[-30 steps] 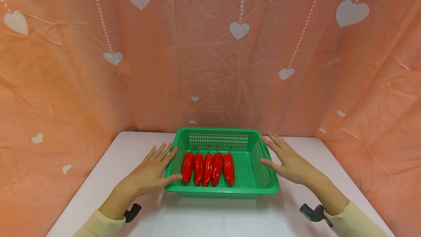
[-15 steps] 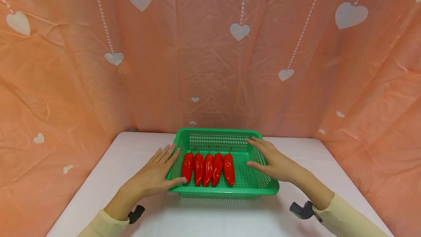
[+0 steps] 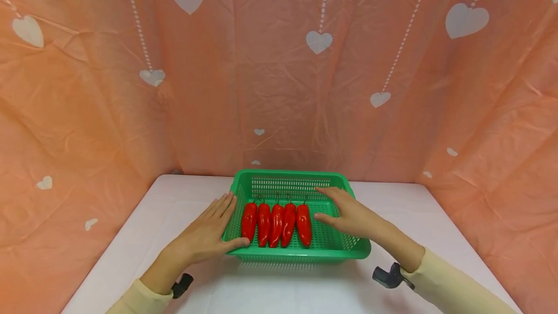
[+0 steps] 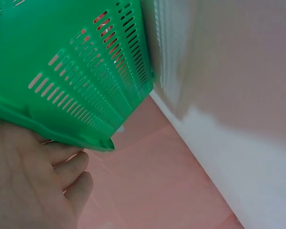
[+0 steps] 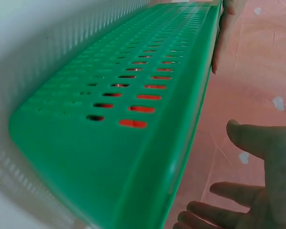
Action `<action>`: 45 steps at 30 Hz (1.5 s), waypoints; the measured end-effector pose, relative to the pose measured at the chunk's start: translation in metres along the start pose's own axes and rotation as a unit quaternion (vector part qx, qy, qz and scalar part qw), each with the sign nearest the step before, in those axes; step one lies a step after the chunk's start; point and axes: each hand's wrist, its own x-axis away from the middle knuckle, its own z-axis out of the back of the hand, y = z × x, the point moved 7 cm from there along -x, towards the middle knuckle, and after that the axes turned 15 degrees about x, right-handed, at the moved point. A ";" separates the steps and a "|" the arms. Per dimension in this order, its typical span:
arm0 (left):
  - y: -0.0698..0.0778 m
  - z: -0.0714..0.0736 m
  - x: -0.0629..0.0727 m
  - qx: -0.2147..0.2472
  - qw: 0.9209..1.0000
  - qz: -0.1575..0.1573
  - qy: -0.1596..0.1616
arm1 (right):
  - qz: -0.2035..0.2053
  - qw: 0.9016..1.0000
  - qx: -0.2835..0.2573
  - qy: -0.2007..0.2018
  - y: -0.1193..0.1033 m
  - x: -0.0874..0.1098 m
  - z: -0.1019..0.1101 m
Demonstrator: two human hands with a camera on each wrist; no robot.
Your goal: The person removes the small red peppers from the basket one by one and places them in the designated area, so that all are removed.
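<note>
Five glossy red peppers (image 3: 276, 226) lie side by side inside the green basket (image 3: 301, 255), grouped toward its left part with their thin stems pointing away from the person; the rightmost pepper (image 3: 303, 226) lies slightly apart from its neighbour, and the perforated base shows to its right. The basket sits upright on the white tabletop (image 3: 279, 290). At its left rim rests the left hand (image 3: 200, 236), fingers fairly straight along the edge and thumb reaching over the near left corner, close to the tip of the leftmost pepper; it appears to touch the rim without gripping it. The right hand (image 3: 353, 214) hovers over the right part of the basket, thumb and forefinger spread wide toward the rightmost pepper, with nothing between them. Pale sleeves (image 3: 453, 282) and dark wrist mounts (image 3: 388, 276) show behind the hands, and a pinkish-orange cloth (image 3: 279, 86) with white hearts hangs around the tabletop. As a judgement, the smooth skin of the peppers could let one slip or roll if it were pinched too lightly or only near its tapering tip. A hand coming in too far left could nudge the rightmost pepper into the others and disturb the row. Pressing unevenly on the left rim could slide or tip the light-looking basket, and the right wrist mount could catch on the near rim if that arm dropped low.
</note>
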 end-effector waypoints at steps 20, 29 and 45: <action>0.003 -0.004 0.001 -0.010 1.000 -0.003 0.009 | -0.053 0.997 -0.050 -0.024 -0.001 -0.020 -0.031; 0.003 -0.005 0.001 -0.014 1.000 -0.001 0.013 | -0.066 0.996 -0.055 -0.026 0.001 -0.027 -0.039; 0.003 -0.006 0.000 -0.011 1.000 0.000 0.015 | -0.093 0.992 -0.068 -0.045 0.005 -0.034 -0.053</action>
